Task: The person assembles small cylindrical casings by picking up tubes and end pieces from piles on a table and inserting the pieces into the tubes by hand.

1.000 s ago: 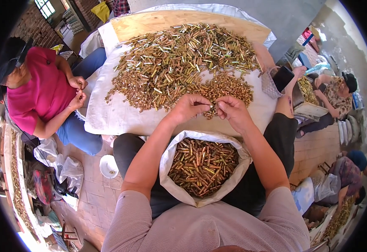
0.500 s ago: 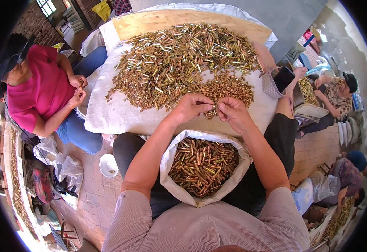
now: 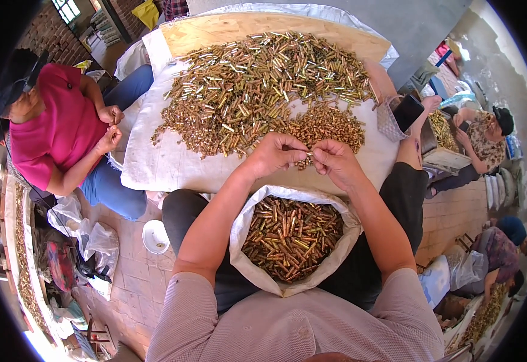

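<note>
My left hand (image 3: 277,153) and my right hand (image 3: 337,163) meet over the table's near edge, fingertips pinched. Between them is a small brass-coloured metal tube (image 3: 309,154), gripped from both sides and partly covered by the fingers. Just beyond, a small heap of short brass-coloured pieces (image 3: 326,128) lies on the white cloth (image 3: 149,160). Behind it spreads a large pile of longer brass-coloured tubes (image 3: 275,66). Below my forearms, an open white sack (image 3: 239,241) stands between my legs, full of similar copper and brass-toned tubes (image 3: 293,238).
A wooden board (image 3: 263,24) edges the table's far side. To the right are a woven basket (image 3: 389,120) and a dark phone (image 3: 408,113). A person in a pink top (image 3: 64,114) sits at the left. A white bucket (image 3: 155,237) stands on the floor. Other people sit at right.
My hands have barely shifted, and the tube between my fingertips shows a little more. The hands of the person at the left have moved slightly.
</note>
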